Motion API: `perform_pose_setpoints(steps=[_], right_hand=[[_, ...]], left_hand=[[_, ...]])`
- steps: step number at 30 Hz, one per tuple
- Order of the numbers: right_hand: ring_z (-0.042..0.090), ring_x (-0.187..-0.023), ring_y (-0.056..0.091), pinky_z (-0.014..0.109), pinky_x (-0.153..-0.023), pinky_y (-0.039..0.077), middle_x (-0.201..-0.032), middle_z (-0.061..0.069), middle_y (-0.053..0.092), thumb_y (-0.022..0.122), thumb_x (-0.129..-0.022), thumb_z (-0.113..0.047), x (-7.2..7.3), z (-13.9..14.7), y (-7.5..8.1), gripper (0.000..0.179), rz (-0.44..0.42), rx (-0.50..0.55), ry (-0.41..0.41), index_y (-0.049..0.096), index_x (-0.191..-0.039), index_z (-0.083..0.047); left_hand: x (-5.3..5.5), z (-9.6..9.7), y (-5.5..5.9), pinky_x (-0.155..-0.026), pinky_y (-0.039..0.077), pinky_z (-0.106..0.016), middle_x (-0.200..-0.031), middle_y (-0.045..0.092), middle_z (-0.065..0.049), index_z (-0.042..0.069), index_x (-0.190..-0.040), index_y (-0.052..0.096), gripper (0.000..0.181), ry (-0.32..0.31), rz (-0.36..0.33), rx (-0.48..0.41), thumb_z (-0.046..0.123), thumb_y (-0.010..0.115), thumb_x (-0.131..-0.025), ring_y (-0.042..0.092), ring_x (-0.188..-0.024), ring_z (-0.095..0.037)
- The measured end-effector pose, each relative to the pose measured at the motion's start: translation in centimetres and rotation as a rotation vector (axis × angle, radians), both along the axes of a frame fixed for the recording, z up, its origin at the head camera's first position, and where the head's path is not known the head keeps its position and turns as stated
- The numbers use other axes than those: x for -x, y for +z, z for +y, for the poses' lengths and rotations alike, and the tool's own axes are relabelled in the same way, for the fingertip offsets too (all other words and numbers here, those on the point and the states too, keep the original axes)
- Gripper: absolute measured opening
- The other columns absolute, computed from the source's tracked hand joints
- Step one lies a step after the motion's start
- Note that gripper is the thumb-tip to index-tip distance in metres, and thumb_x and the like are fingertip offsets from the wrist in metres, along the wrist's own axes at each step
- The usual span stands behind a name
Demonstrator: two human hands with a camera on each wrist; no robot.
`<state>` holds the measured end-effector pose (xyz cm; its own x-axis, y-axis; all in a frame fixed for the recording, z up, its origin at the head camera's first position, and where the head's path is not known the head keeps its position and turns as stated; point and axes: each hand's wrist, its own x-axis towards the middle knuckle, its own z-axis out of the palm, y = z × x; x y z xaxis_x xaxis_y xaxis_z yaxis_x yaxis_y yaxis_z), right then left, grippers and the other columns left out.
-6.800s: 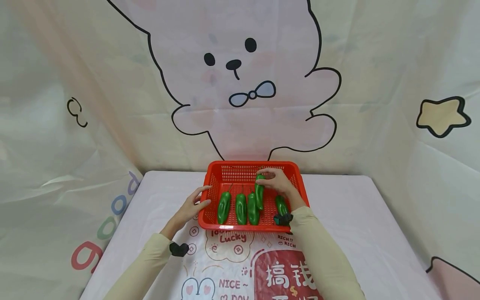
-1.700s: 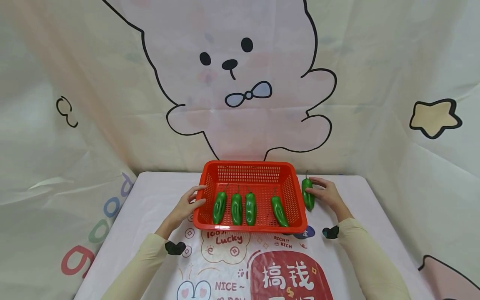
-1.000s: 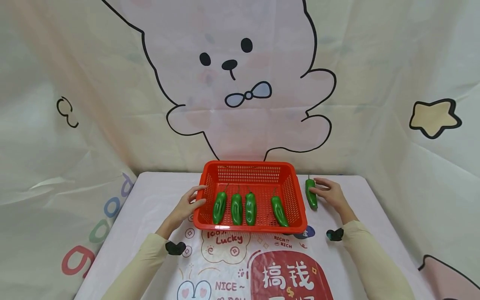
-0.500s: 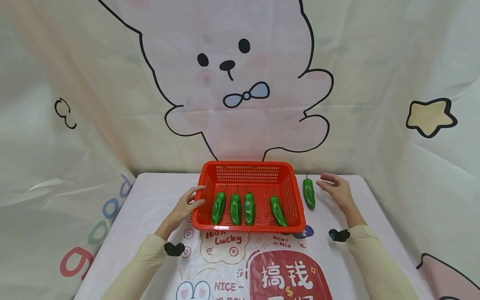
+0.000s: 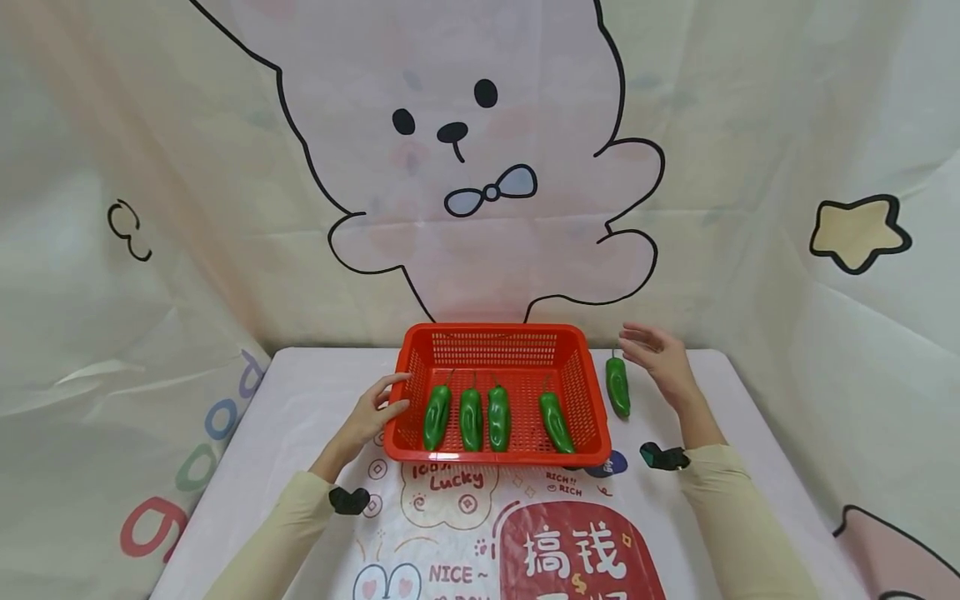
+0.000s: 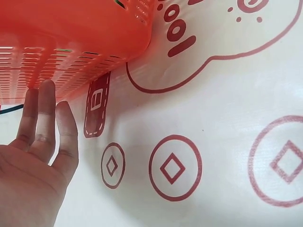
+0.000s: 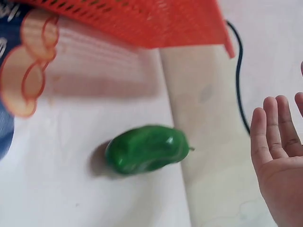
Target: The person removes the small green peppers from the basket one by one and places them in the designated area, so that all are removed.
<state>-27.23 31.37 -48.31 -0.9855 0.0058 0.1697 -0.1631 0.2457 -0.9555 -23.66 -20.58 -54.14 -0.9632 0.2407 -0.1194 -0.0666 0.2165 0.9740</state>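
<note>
Now that its fingers have released the pepper, the right hand hovers.

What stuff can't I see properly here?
Left wrist view: the red basket hides most of the green peppers inside.
Right wrist view: the picture's right edge cuts off part of the right hand.
Right wrist view: that hand and the basket hide where the dark cord goes.
Head view: the bottom edge cuts off part of the red panel.
</note>
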Motion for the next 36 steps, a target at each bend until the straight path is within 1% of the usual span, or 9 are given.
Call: perform_pose_setpoints(steps=[3,6,14,18,22,25,29,33,36], right_hand=[[0.009,-0.105,0.064,0.023,-0.087,0.055,-0.135,0.031,0.054,0.07,-0.098,-0.013,-0.4,-1.3,1.7,0.05,0.007,0.02,0.029,0.052,-0.141,0.007],[0.011,-0.106,0.064,0.024,-0.088,0.054,-0.136,0.031,0.054,0.069,-0.098,-0.013,-0.3,-2.1,2.6,0.049,0.0,0.029,0.037,0.053,-0.141,0.006],[0.017,-0.114,0.061,0.027,-0.092,0.053,-0.136,0.021,0.057,0.072,-0.098,-0.024,0.8,-3.9,3.0,0.05,0.007,0.037,0.058,0.056,-0.141,-0.003],[0.02,-0.114,0.061,0.032,-0.093,0.054,-0.136,0.026,0.056,0.071,-0.098,-0.019,0.9,-5.3,4.1,0.048,0.033,0.053,0.093,0.056,-0.14,0.001],[0.027,-0.112,0.064,0.045,-0.095,0.053,-0.134,0.026,0.057,0.072,-0.098,-0.018,1.3,-6.6,4.5,0.045,0.038,0.079,0.127,0.058,-0.138,-0.001],[0.028,-0.111,0.066,0.043,-0.095,0.054,-0.132,0.021,0.06,0.072,-0.097,-0.017,1.8,-7.5,4.5,0.045,0.037,0.099,0.146,0.059,-0.138,-0.002],[0.023,-0.109,0.066,0.031,-0.092,0.055,-0.132,0.024,0.058,0.069,-0.098,-0.007,2.0,-8.8,4.7,0.043,0.035,0.163,0.191,0.057,-0.139,0.002],[0.025,-0.111,0.064,0.043,-0.099,0.051,-0.135,0.03,0.054,0.065,-0.099,-0.001,1.9,-10.3,5.2,0.043,0.009,0.219,0.226,0.053,-0.14,0.006],[0.03,-0.113,0.063,0.047,-0.099,0.051,-0.134,0.031,0.054,0.065,-0.099,0.0,1.4,-11.5,5.8,0.042,-0.008,0.223,0.245,0.053,-0.139,0.008]], left_hand=[[-0.2,0.0,0.1,-0.08,0.06,-0.046,-0.145,0.046,-0.027,0.018,-0.15,0.045,0.052,0.005,0.011,0.007,0.012,0.063,-0.102,0.056,-0.12,-0.045],[-0.2,0.0,0.1,-0.082,0.059,-0.047,-0.146,0.045,-0.028,0.017,-0.151,0.045,0.052,0.003,0.016,0.006,0.011,0.063,-0.102,0.055,-0.121,-0.046],[-0.1,0.0,0.0,-0.08,0.06,-0.046,-0.145,0.047,-0.027,0.018,-0.15,0.045,0.053,0.014,0.014,0.004,0.012,0.064,-0.101,0.057,-0.119,-0.046],[-0.1,0.0,-0.2,-0.08,0.06,-0.046,-0.145,0.047,-0.025,0.02,-0.15,0.046,0.053,0.018,0.018,0.001,0.013,0.065,-0.101,0.058,-0.119,-0.045],[-0.2,0.0,-0.3,-0.081,0.059,-0.046,-0.146,0.047,-0.025,0.02,-0.15,0.046,0.053,0.013,0.023,0.001,0.013,0.065,-0.101,0.057,-0.12,-0.045],[-0.1,-0.1,-0.2,-0.081,0.059,-0.047,-0.145,0.047,-0.026,0.018,-0.15,0.046,0.052,0.008,0.027,0.005,0.013,0.064,-0.101,0.056,-0.12,-0.046],[-0.1,-0.1,-0.2,-0.08,0.06,-0.046,-0.144,0.047,-0.028,0.016,-0.151,0.045,0.052,-0.002,0.039,0.003,0.011,0.063,-0.102,0.058,-0.118,-0.046],[-0.1,0.0,-0.2,-0.08,0.06,-0.045,-0.144,0.048,-0.026,0.018,-0.15,0.046,0.053,0.006,0.03,0.0,0.012,0.064,-0.101,0.057,-0.119,-0.045],[-0.2,-0.1,-0.2,-0.081,0.06,-0.045,-0.145,0.047,-0.025,0.019,-0.15,0.046,0.053,0.009,0.024,-0.002,0.012,0.064,-0.101,0.056,-0.12,-0.044]])
